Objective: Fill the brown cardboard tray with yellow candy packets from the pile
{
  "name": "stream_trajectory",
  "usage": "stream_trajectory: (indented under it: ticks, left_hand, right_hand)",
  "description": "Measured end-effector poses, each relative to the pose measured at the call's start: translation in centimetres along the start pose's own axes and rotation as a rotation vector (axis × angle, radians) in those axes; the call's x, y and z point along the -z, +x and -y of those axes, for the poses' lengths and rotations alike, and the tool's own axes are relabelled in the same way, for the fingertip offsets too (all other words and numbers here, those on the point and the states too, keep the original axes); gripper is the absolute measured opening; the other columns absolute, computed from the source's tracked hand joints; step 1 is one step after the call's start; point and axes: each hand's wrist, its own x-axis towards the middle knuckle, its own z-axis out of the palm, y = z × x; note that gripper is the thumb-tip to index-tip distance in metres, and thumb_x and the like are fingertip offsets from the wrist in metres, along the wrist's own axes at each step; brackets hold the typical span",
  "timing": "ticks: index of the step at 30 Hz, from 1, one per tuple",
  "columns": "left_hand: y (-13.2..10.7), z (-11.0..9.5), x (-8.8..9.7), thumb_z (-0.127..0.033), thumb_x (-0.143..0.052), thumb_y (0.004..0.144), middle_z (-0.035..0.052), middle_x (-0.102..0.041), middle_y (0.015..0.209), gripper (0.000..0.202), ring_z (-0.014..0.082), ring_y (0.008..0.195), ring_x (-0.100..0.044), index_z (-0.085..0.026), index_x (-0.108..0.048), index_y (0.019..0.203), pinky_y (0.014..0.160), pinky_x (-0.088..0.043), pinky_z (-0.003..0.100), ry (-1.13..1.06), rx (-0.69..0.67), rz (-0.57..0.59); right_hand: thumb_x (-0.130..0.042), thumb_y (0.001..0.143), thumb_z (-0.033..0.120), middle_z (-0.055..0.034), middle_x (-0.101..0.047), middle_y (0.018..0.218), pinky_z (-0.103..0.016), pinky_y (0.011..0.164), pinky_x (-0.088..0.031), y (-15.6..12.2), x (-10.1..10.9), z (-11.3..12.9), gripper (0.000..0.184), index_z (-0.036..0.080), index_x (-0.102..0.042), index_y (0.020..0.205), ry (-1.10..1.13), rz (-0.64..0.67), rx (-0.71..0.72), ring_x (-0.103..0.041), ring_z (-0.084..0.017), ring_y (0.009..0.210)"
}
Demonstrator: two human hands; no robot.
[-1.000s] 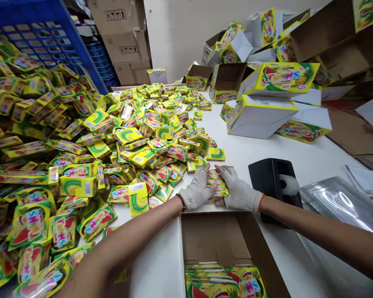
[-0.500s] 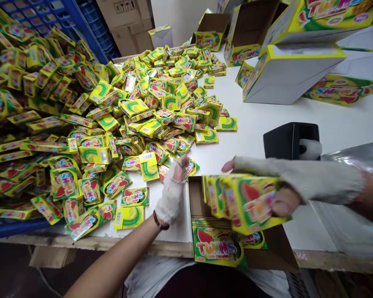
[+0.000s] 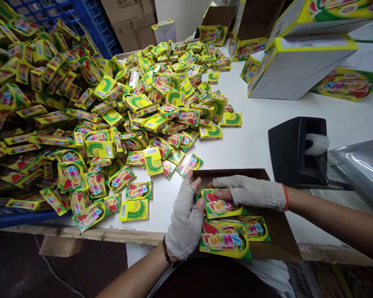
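Note:
A cardboard display box (image 3: 281, 236) stands in front of me, holding yellow-green chewing gum packs (image 3: 225, 240) marked TWINS with their fronts facing me. My right hand (image 3: 255, 192), in a fingerless white glove, is inside the box. Its thumb lies over the front of the far-left row of chewing gum packs (image 3: 219, 209) and its fingers reach along the back, closed on that row. At the box's left side is my left hand (image 3: 186, 219), gloved the same way. Its fingers are spread along the wall, and the thumb touches the left end of the row.
Loose packs lie in a large heap (image 3: 161, 103) that spills from a blue crate (image 3: 90, 25) at left. A black tape dispenser (image 3: 298, 151) sits right of the box, beside clear plastic film (image 3: 360, 165). White-sided display boxes (image 3: 307, 70) are stacked at the far right.
My right hand has moved left and lowered a fanned row of gum packs into the box. My left hand has moved right, to the box's left side.

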Motion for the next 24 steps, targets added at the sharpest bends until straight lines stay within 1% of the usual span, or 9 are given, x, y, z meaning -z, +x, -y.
stream_trajectory:
  ticks: [2,5,8,10,13,15,18,20,24]
  left_hand:
    - [-0.2,0.1,-0.2,-0.037,-0.051,0.097,0.0067,-0.037,0.162,0.052,0.0271,0.149,-0.033,-0.024,-0.048,0.147,0.125,-0.028,0.045,-0.027,0.049,-0.002]
    - [-0.6,0.0,-0.4,-0.039,-0.053,0.096,0.0070,-0.034,0.163,0.060,0.0273,0.151,-0.030,-0.023,-0.040,0.152,0.126,-0.026,0.044,-0.028,0.071,0.003]
    - [-0.8,0.1,-0.6,-0.037,-0.052,0.097,0.0061,-0.032,0.164,0.059,0.0261,0.152,-0.029,-0.023,-0.040,0.152,0.127,-0.024,0.042,0.011,0.063,0.002]
    - [-1.1,0.2,-0.6,-0.036,-0.053,0.096,0.0056,-0.032,0.164,0.060,0.0257,0.151,-0.029,-0.024,-0.038,0.154,0.127,-0.023,0.041,0.029,0.077,0.002]
    - [-2.0,0.4,-0.6,-0.039,-0.055,0.096,0.0064,-0.028,0.166,0.069,0.0269,0.152,-0.026,-0.024,-0.029,0.157,0.127,-0.022,0.043,0.007,0.112,0.034]
    - [-2.7,0.7,-0.7,-0.043,-0.053,0.097,0.0074,-0.025,0.167,0.070,0.0276,0.153,-0.024,-0.024,-0.025,0.159,0.127,-0.021,0.044,-0.020,0.110,0.062]
    - [-3.3,1.1,-0.9,-0.048,-0.047,0.100,0.0081,-0.023,0.167,0.062,0.0282,0.154,-0.021,-0.024,-0.033,0.156,0.127,-0.020,0.045,-0.008,0.091,0.013]
    - [-3.2,1.3,-1.1,-0.050,-0.044,0.101,0.0089,-0.024,0.167,0.058,0.0294,0.153,-0.024,-0.025,-0.040,0.152,0.126,-0.024,0.047,0.000,0.102,-0.020]
    - [-2.6,1.3,-0.8,-0.048,-0.044,0.101,0.0105,-0.033,0.163,0.052,0.0301,0.150,-0.033,-0.026,-0.045,0.148,0.123,-0.030,0.050,0.044,0.048,-0.022]
  right_hand:
    - [-0.060,0.086,0.056,-0.0058,-0.072,0.094,-0.033,0.074,-0.054,0.0,-1.3,0.1,0.041,0.019,-0.072,0.098,-0.050,-0.071,0.052,-0.065,-0.024,0.086]
    - [-0.056,0.088,0.051,-0.0080,-0.072,0.104,-0.037,0.083,-0.052,-0.3,-3.2,0.6,0.040,0.020,-0.071,0.107,-0.151,-0.200,0.164,-0.064,-0.026,0.095]
    - [-0.054,0.088,0.052,-0.0083,-0.072,0.103,-0.037,0.082,-0.053,-0.2,-3.2,0.7,0.044,0.021,-0.071,0.115,-0.216,-0.106,0.194,-0.065,-0.026,0.092]
    - [-0.058,0.085,0.057,-0.0083,-0.072,0.099,-0.036,0.079,-0.053,0.2,-2.4,0.2,0.047,0.021,-0.072,0.113,-0.218,-0.068,0.141,-0.066,-0.026,0.089]
    - [-0.068,0.076,0.063,-0.0110,-0.072,0.110,-0.039,0.086,-0.052,0.7,-1.5,-0.5,0.056,0.020,-0.072,0.111,-0.161,-0.237,-0.007,-0.065,-0.032,0.100]
    - [-0.064,0.077,0.066,-0.0105,-0.072,0.106,-0.036,0.080,-0.053,0.3,-1.9,-0.5,0.056,0.020,-0.070,0.107,-0.045,-0.286,-0.081,-0.066,-0.030,0.096]
    - [-0.056,0.084,0.065,-0.0061,-0.070,0.088,-0.029,0.064,-0.050,-1.2,-3.1,0.4,0.048,0.019,-0.064,0.094,0.058,-0.172,-0.082,-0.064,-0.022,0.078]
    - [-0.058,0.083,0.062,-0.0045,-0.069,0.085,-0.027,0.062,-0.048,-1.9,-3.1,1.1,0.044,0.019,-0.062,0.092,0.044,-0.083,-0.067,-0.062,-0.020,0.075]
    - [-0.067,0.073,0.064,-0.0062,-0.070,0.090,-0.028,0.067,-0.051,-1.5,-0.8,1.2,0.050,0.018,-0.062,0.093,0.041,0.056,-0.099,-0.064,-0.021,0.081]
